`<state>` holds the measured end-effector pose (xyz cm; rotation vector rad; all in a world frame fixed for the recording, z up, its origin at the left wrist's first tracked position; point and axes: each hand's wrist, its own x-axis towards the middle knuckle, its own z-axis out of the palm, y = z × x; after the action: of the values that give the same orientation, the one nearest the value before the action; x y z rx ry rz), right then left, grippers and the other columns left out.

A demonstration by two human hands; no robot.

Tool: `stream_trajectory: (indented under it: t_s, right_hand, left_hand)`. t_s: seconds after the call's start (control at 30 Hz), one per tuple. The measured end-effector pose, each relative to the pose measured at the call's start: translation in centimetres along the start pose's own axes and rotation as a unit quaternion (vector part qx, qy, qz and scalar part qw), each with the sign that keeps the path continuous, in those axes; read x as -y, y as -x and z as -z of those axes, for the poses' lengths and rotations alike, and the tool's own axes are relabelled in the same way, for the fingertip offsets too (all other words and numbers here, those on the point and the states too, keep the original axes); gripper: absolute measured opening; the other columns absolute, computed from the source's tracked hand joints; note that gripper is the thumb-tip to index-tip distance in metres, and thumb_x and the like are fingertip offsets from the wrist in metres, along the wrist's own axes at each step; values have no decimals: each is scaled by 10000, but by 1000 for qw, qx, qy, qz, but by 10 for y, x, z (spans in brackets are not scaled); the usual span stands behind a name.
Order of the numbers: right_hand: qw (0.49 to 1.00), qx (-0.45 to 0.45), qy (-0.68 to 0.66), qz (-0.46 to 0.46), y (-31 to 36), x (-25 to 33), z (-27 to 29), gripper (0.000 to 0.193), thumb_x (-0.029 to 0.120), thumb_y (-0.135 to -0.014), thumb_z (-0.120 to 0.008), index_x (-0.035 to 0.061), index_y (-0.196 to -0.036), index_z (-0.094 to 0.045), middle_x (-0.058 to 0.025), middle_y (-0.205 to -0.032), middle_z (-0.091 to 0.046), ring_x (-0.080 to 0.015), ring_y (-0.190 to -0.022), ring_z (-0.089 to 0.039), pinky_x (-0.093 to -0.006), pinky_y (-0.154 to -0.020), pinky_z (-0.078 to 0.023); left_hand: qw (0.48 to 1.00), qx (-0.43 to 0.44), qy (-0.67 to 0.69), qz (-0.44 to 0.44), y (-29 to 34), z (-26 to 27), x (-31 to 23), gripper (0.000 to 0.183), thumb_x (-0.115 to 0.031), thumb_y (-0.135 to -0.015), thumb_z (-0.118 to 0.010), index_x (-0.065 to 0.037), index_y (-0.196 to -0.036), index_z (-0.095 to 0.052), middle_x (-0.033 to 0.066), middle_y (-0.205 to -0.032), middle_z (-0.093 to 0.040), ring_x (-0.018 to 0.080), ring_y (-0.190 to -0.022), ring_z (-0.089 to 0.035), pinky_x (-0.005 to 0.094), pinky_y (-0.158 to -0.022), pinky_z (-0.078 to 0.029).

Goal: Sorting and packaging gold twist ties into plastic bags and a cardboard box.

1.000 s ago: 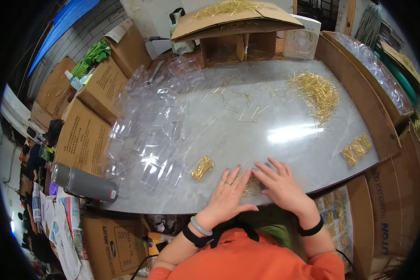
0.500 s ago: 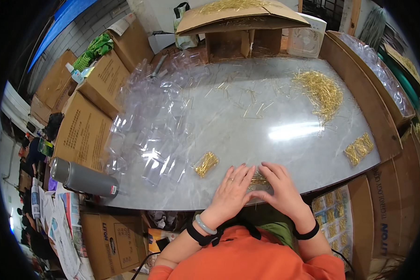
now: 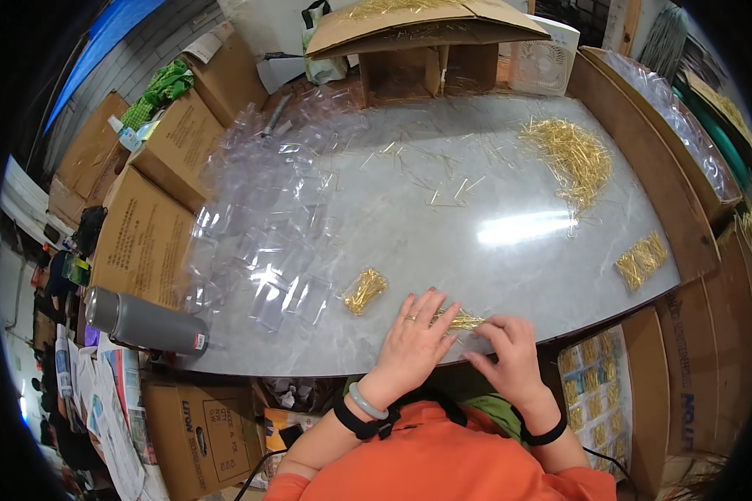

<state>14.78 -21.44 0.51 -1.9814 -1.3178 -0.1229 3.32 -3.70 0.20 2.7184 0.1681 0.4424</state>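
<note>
My left hand (image 3: 411,338) lies flat on the grey table (image 3: 510,267) near its front edge, fingers spread. My right hand (image 3: 507,355) sits beside it with fingertips pinched at a small bunch of thin gold sticks (image 3: 462,321) lying between the two hands. Both hands touch this bunch. A filled clear packet of gold sticks (image 3: 365,290) lies just left of my left hand. A big loose pile of gold sticks (image 3: 572,153) sits at the far right of the table.
Several empty clear plastic packets (image 3: 267,225) cover the table's left part. Another filled packet (image 3: 642,260) lies at the right edge. A grey flask (image 3: 146,323) lies at the front left corner. Cardboard boxes (image 3: 142,234) stand along the left, a cardboard shelf (image 3: 422,37) at the back.
Both hands have drawn closer to the table's front edge and closed in on the small gold bunch. The view has shifted slightly.
</note>
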Motion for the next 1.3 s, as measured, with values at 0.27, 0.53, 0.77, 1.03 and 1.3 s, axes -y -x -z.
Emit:
stream_trajectory:
  t_s: [0.27,0.53,0.77,1.03,1.3]
  right_hand:
    - [997,-53,57,-24,-13,-2,-23,493,64,-766,-779,47,-1229,-610,-116,-1191,-614,-322,-1039,-582,-435,-900,-467]
    - [996,-24,-64,-49,-20,19,-25,523,72,-843,-728,29,-1336,-559,-151,-1298,-587,-355,-1189,-543,-475,-1008,-453]
    - [990,124,22,64,-47,-2,-13,648,179,-779,-813,74,-1361,-549,-116,-1325,-577,-330,-1222,-524,-453,-1019,-423]
    - [990,123,-48,49,-49,-1,-8,618,165,-778,-803,90,-1349,-581,-100,-1388,-549,-342,-1206,-527,-442,-1051,-399]
    - [991,74,27,107,-51,-1,-34,500,162,-837,-761,79,-1306,-610,-130,-1425,-544,-347,-1296,-498,-462,-1039,-413]
  left_hand:
    - [1000,8,5,-14,2,2,1,519,-220,-950,-667,-44,-1414,-515,168,-1449,-468,356,-1409,-412,531,-1185,-312]
    - [998,-12,63,8,8,-2,8,743,-179,-886,-703,25,-1507,-348,229,-1462,-449,386,-1407,-405,521,-1206,-280]
    - [988,8,156,-5,9,13,13,918,-21,-795,-566,58,-1577,-91,303,-1475,-398,451,-1386,-391,526,-1218,-263]
    - [988,1,155,22,13,5,17,869,59,-817,-521,56,-1580,-105,318,-1477,-392,487,-1374,-389,527,-1198,-290]
    - [960,-27,272,62,12,0,21,805,55,-908,-507,31,-1595,-88,279,-1540,-333,447,-1429,-348,476,-1193,-301]
